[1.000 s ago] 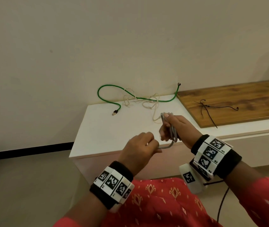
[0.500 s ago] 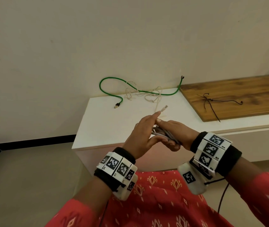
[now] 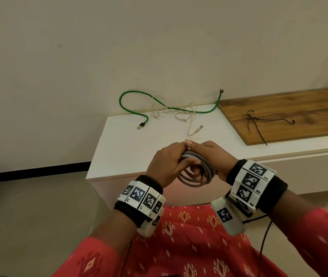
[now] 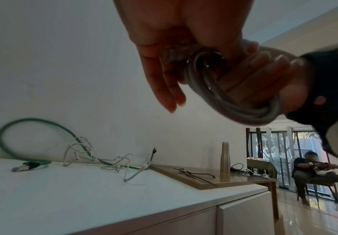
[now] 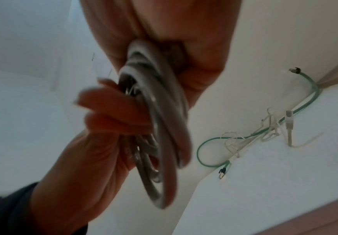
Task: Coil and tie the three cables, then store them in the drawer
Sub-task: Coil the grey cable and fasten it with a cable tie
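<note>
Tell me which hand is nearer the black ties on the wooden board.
Right. The right hand grips the grey cable coil on the board's side of the black ties; the left hand is beyond it.

Both forearms reach forward side by side and meet in front of the body, above the near edge of the white cabinet [image 3: 119, 148], each wrist wrapped in a black band carrying white marker tiles. The left hand [image 3: 165, 166] is turned palm inward, its fingers curled over the top of the grey cable coil [image 3: 197, 172] and its thumb pressed along the coil's near side. The right hand [image 3: 213, 156] faces it from the other side, its fingers [image 4: 250, 79] threaded through the middle of the coil and curled round the strands. The fingertips of the two hands touch above the coil.
</note>
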`<state>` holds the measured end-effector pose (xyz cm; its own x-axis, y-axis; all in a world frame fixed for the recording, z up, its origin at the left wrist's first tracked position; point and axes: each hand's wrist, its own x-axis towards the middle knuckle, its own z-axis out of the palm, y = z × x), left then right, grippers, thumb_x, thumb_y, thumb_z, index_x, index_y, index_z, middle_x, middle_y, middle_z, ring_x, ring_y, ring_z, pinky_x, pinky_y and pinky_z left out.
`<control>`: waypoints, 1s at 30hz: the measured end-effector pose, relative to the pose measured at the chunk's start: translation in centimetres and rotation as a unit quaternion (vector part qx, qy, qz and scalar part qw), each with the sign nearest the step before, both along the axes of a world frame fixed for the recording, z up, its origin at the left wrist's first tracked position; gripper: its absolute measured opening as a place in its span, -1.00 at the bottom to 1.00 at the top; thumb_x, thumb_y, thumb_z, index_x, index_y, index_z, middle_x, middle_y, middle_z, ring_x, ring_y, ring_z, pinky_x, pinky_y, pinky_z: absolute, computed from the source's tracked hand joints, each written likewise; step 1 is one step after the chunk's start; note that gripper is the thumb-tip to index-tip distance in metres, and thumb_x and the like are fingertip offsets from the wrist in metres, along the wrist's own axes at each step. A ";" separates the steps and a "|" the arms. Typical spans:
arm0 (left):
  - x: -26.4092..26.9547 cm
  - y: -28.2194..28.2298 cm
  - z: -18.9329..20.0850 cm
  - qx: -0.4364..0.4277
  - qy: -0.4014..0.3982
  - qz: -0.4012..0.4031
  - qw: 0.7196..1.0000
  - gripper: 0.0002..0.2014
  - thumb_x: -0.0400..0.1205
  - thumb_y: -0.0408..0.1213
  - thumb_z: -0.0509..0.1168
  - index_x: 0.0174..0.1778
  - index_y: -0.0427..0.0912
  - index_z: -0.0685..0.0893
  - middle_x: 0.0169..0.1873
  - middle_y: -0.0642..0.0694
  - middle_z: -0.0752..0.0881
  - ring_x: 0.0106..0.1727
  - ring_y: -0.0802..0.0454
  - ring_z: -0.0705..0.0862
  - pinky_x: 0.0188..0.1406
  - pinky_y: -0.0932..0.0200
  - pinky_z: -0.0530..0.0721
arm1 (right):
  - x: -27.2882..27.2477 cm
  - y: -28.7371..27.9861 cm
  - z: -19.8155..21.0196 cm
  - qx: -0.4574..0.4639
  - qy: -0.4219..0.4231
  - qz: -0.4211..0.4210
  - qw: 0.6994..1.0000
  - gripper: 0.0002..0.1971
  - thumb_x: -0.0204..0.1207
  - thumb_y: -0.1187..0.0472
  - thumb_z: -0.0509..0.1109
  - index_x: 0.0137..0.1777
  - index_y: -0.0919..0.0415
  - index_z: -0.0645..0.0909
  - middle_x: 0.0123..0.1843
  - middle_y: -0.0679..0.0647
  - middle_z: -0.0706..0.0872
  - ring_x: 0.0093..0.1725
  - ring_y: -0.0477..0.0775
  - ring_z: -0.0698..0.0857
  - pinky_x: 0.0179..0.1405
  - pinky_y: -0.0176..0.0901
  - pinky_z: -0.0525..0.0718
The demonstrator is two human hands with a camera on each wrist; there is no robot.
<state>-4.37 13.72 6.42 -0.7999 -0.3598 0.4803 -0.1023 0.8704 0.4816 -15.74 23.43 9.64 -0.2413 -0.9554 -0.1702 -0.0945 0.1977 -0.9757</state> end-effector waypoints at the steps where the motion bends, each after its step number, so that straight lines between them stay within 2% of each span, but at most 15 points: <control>1: 0.0 0.1 0.0 -0.008 -0.004 0.011 1.000 -0.20 0.40 0.46 -0.10 -0.08 -0.26 0.62 -0.23 -0.17 0.70 -0.21 -0.04 0.63 -0.22 0.14 0.51 | 0.1 -0.1 -0.2 -0.009 0.015 -0.026 1.000 -0.42 0.57 -0.13 0.16 -0.43 0.39 0.57 -0.70 0.11 0.56 -0.75 0.03 0.55 -0.74 -0.31 0.56; 4: -0.2 0.3 -0.1 0.005 -0.001 0.042 0.999 -0.38 0.42 0.32 0.01 -0.24 -0.25 0.55 -0.38 -0.08 0.58 -0.34 -0.02 0.54 -0.35 0.10 0.45 | 0.2 -0.2 -0.7 -0.046 0.067 -0.096 0.992 -0.42 0.57 -0.10 0.19 -0.56 0.32 0.52 -0.74 0.06 0.50 -0.72 0.03 0.58 -0.65 -0.29 0.57; 6: -0.4 0.4 -0.2 0.037 0.007 0.053 0.998 -0.48 0.45 0.23 0.03 -0.26 -0.23 0.53 -0.41 -0.03 0.55 -0.38 -0.02 0.51 -0.39 0.11 0.44 | 0.2 -0.2 -0.9 -0.077 0.105 -0.129 0.983 -0.47 0.58 -0.05 0.21 -0.51 0.31 0.54 -0.71 0.08 0.48 -0.70 0.01 0.58 -0.61 -0.26 0.57; 9: -0.6 1.0 -0.2 0.115 0.003 0.048 0.992 -0.68 0.53 0.03 0.11 -0.29 -0.18 0.46 -0.48 -0.03 0.54 -0.42 -0.13 0.55 -0.35 -0.03 0.53 | 0.0 -0.3 -1.4 -0.118 0.214 -0.165 0.956 -0.58 0.59 0.01 0.23 -0.49 0.14 0.52 -0.64 0.08 0.49 -0.71 -0.07 0.52 -0.63 -0.27 0.53; 11: -0.5 1.2 -0.1 0.181 -0.032 0.013 0.983 -0.76 0.61 -0.06 0.15 -0.25 -0.16 0.44 -0.47 0.01 0.53 -0.43 -0.04 0.56 -0.40 0.15 0.57 | -0.5 -0.3 -1.7 -0.125 0.280 -0.190 0.933 -0.57 0.58 -0.01 0.23 -0.50 0.14 0.48 -0.61 0.10 0.48 -0.70 -0.04 0.49 -0.68 -0.30 0.50; 13: -0.4 1.3 -0.1 0.265 -0.059 -0.041 0.962 -0.87 0.66 -0.20 0.17 -0.13 -0.17 0.46 -0.34 -0.02 0.61 -0.34 0.03 0.62 -0.39 0.33 0.61 | -1.0 -0.2 -2.0 -0.124 0.275 -0.212 0.929 -0.55 0.58 -0.01 0.23 -0.53 0.16 0.44 -0.60 0.11 0.46 -0.69 -0.06 0.50 -0.73 -0.34 0.46; 15: -0.2 1.6 -0.1 0.345 -0.050 -0.065 0.935 -0.86 0.69 -0.21 0.09 -0.01 -0.19 0.48 -0.23 -0.04 0.66 -0.22 0.05 0.66 -0.26 0.29 0.66 | -1.4 -0.2 -2.2 -0.129 0.250 -0.223 0.933 -0.55 0.59 0.01 0.24 -0.55 0.11 0.41 -0.61 0.09 0.44 -0.73 -0.11 0.47 -0.77 -0.42 0.40; 17: -0.2 2.0 -0.2 0.419 -0.017 -0.066 0.906 -0.82 0.71 -0.20 0.02 0.00 -0.16 0.51 -0.26 -0.04 0.68 -0.25 0.12 0.69 -0.23 0.23 0.68 | -1.6 -0.4 -2.4 -0.125 0.253 -0.226 0.932 -0.55 0.59 0.00 0.23 -0.55 0.09 0.42 -0.61 0.07 0.45 -0.76 -0.13 0.46 -0.77 -0.44 0.39; 19: -0.5 2.4 -0.5 0.451 0.020 -0.054 0.891 -0.79 0.71 -0.22 0.01 -0.01 -0.18 0.54 -0.34 -0.08 0.67 -0.36 0.13 0.68 -0.28 0.22 0.68 | -1.6 -0.5 -2.7 -0.122 0.258 -0.224 0.932 -0.56 0.59 -0.01 0.22 -0.52 0.12 0.44 -0.60 0.06 0.47 -0.75 -0.13 0.47 -0.77 -0.42 0.41; 22: -1.3 2.9 -0.9 0.439 0.066 -0.006 0.896 -0.78 0.70 -0.22 0.07 -0.18 -0.15 0.56 -0.50 -0.06 0.65 -0.50 0.13 0.62 -0.41 0.26 0.63 | -1.5 -0.6 -3.3 -0.127 0.274 -0.211 0.930 -0.60 0.58 -0.03 0.22 -0.42 0.18 0.50 -0.57 0.05 0.48 -0.71 -0.12 0.49 -0.74 -0.37 0.45; 24: -1.6 2.8 -1.2 0.429 0.088 0.030 0.899 -0.75 0.65 -0.10 0.12 -0.26 -0.14 0.56 -0.61 0.01 0.63 -0.54 0.11 0.61 -0.45 0.25 0.62 | -1.6 -0.5 -3.3 -0.145 0.281 -0.164 0.934 -0.71 0.55 0.00 0.29 -0.26 0.21 0.57 -0.50 0.00 0.54 -0.63 -0.16 0.53 -0.65 -0.42 0.48; 25: -1.6 2.6 -1.2 0.427 0.095 0.045 0.898 -0.72 0.63 -0.06 0.13 -0.27 -0.15 0.55 -0.63 0.01 0.62 -0.54 0.09 0.61 -0.45 0.19 0.62 | -1.7 -0.4 -3.2 -0.150 0.288 -0.125 0.938 -0.76 0.53 0.01 0.32 -0.10 0.20 0.60 -0.42 -0.05 0.59 -0.56 -0.22 0.56 -0.55 -0.48 0.52; 27: -1.6 2.1 -1.3 0.431 0.110 0.069 0.893 -0.71 0.66 -0.11 0.13 -0.29 -0.18 0.56 -0.63 -0.01 0.59 -0.54 0.03 0.59 -0.41 0.09 0.60 | -2.1 -0.3 -3.1 -0.159 0.331 -0.044 0.929 -0.65 0.52 0.00 0.29 0.20 0.20 0.55 -0.15 -0.12 0.68 -0.29 -0.30 0.63 -0.24 -0.58 0.55; 28: -1.5 1.8 -1.3 0.434 0.113 0.074 0.891 -0.71 0.67 -0.14 0.12 -0.31 -0.18 0.55 -0.64 -0.01 0.59 -0.54 0.01 0.57 -0.40 0.09 0.58 | -2.4 -0.3 -3.2 -0.171 0.354 -0.021 0.919 -0.61 0.51 0.02 0.24 0.26 0.22 0.53 -0.05 -0.08 0.69 -0.15 -0.21 0.65 -0.12 -0.56 0.53; 30: -1.5 1.7 -1.1 0.440 0.111 0.069 0.888 -0.71 0.68 -0.15 0.11 -0.30 -0.20 0.55 -0.64 -0.02 0.59 -0.55 0.02 0.57 -0.42 0.11 0.56 | -2.5 -0.3 -3.5 -0.197 0.391 -0.032 0.898 -0.61 0.52 0.06 0.16 0.23 0.28 0.55 -0.02 0.07 0.73 -0.08 0.00 0.67 -0.07 -0.32 0.56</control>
